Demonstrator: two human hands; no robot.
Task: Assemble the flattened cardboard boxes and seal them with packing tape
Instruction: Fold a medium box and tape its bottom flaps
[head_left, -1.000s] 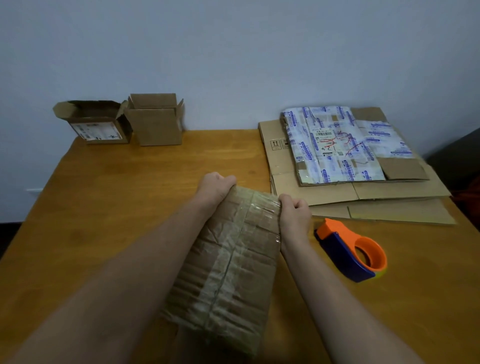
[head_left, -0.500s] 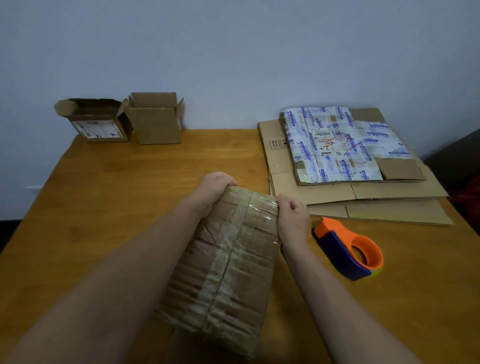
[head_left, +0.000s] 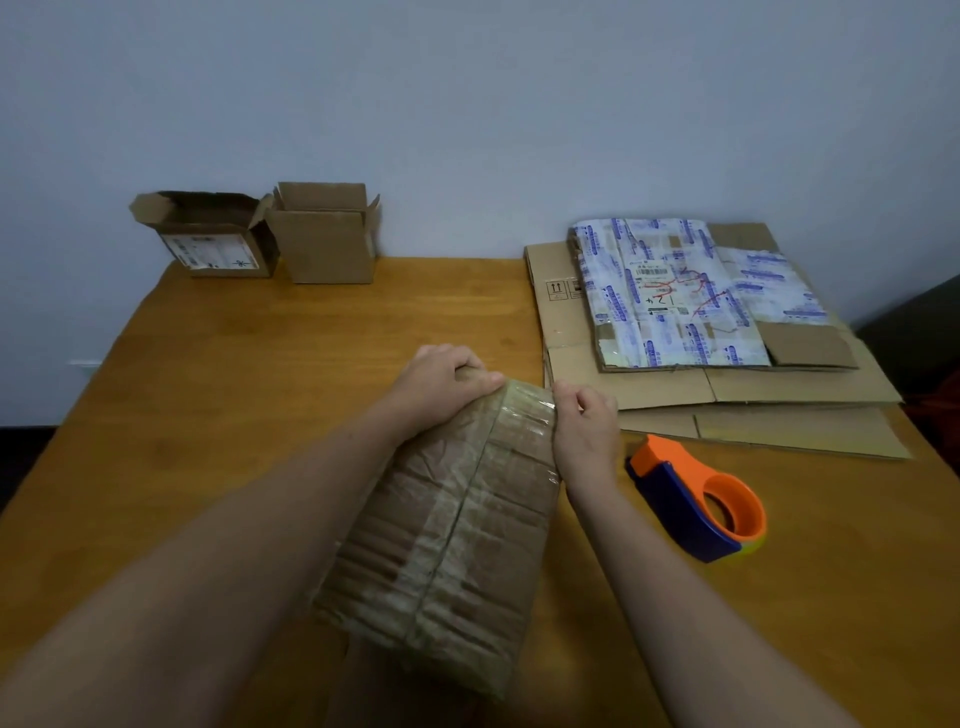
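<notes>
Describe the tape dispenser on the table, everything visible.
The tape dispenser looks like plastic: a dark blue body, an orange ring with a hollow centre at its near end, and an orange nose at its far end aimed toward the flattened cardboard. A sliver of yellowish roll shows under the ring. It lies on the wooden table, just right of the right hand, apart from it. No hand touches it.

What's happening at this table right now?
A person is working on cardboard boxes. The left hand and right hand both grip the far end of a tape-covered box over the wooden table. The tape dispenser lies untouched to its right. Flattened boxes sit stacked far right; a labelled open box and a plain open box stand far left.
</notes>
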